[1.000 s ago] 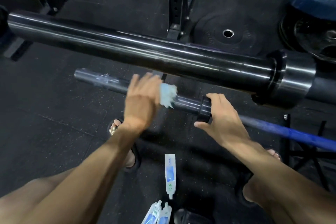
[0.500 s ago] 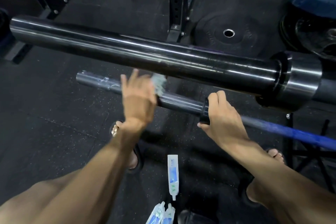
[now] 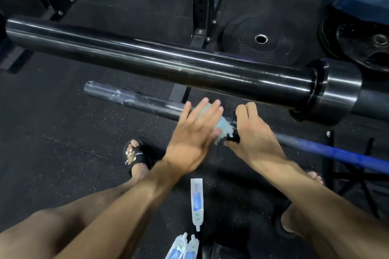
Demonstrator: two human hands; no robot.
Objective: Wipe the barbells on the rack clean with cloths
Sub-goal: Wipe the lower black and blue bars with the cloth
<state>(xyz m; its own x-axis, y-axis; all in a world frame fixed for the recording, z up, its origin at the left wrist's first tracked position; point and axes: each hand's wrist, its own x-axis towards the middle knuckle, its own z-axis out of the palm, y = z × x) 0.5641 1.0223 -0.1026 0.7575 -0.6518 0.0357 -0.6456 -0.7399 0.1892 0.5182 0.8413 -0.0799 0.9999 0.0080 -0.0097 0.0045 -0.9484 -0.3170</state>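
Two barbells lie across the view. The upper barbell (image 3: 168,63) shows a thick black sleeve ending in a collar at the right. Below it, the lower barbell (image 3: 130,100) has a thinner grey sleeve with wet streaks and a blue shaft running off to the right. My left hand (image 3: 193,134) presses a light blue cloth (image 3: 224,130) onto the lower sleeve near its collar, fingers mostly straight and blurred. My right hand (image 3: 254,139) grips the black collar of that lower barbell, fingers curled over it.
A black rack upright (image 3: 203,0) stands behind the bars. Weight plates (image 3: 261,39) lie on the rubber floor at the back right. Several white-and-blue pouches (image 3: 196,202) lie on the floor between my sandalled feet (image 3: 136,157).
My left hand has slid the cloth rightwards along the lower sleeve, ending next to my right hand at the collar. My right hand has kept its grip.
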